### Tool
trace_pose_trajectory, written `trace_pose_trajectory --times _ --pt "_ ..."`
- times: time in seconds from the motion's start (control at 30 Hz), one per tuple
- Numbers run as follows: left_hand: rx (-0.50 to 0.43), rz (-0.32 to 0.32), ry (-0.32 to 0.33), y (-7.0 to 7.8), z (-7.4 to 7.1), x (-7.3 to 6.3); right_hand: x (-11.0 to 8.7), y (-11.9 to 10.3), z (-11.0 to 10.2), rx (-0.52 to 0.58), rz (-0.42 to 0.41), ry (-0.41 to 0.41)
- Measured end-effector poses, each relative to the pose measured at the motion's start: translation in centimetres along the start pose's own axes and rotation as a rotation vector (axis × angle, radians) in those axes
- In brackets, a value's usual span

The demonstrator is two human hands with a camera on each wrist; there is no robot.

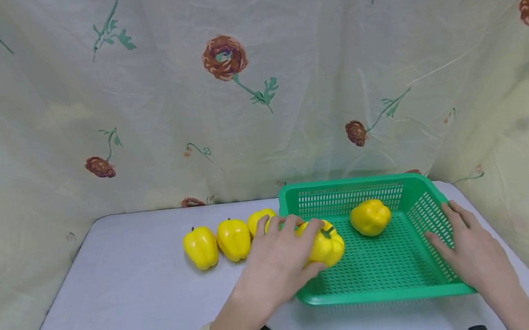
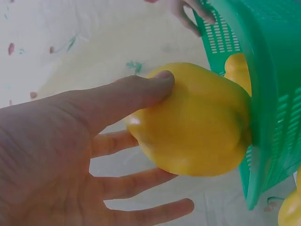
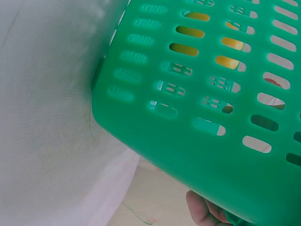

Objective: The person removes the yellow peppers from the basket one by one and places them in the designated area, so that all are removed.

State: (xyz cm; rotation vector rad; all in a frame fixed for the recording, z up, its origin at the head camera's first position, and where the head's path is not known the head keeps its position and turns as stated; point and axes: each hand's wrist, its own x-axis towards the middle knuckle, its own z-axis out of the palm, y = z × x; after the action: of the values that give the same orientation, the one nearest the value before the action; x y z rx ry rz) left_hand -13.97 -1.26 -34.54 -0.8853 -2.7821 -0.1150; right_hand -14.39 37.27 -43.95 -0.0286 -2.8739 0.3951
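My left hand [image 1: 280, 261] grips a yellow bell pepper [image 1: 328, 247] at the left rim of a green plastic basket [image 1: 382, 296]. In the left wrist view the thumb lies across this pepper [image 2: 197, 122], with fingers on its other side. My right hand [image 1: 480, 254] holds the basket's right rim, the thumb inside and fingers over the edge; its fingertips [image 3: 200, 209] show below the basket wall in the right wrist view. Inside the basket lies another yellow bell pepper [image 1: 371, 218]. Left of the basket stand three more peppers [image 1: 200, 247], one partly hidden behind my left hand.
A pale cloth covers the table [image 1: 115, 312], which reaches out to the left of the peppers. Behind and beside it hangs a floral curtain [image 1: 290, 129]. The basket stands near the table's right edge.
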Motion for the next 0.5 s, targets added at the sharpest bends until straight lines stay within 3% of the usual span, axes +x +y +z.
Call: trace_pose_trajectory --times 0.2,0.5 --pt "-0.022 -0.031 0.004 -0.66 -0.37 -0.64 -0.03 0.04 0.04 0.000 0.000 0.008" --pt "-0.017 -0.027 0.081 -0.95 0.01 -0.95 -0.01 -0.04 -0.01 -0.002 0.005 -0.001"
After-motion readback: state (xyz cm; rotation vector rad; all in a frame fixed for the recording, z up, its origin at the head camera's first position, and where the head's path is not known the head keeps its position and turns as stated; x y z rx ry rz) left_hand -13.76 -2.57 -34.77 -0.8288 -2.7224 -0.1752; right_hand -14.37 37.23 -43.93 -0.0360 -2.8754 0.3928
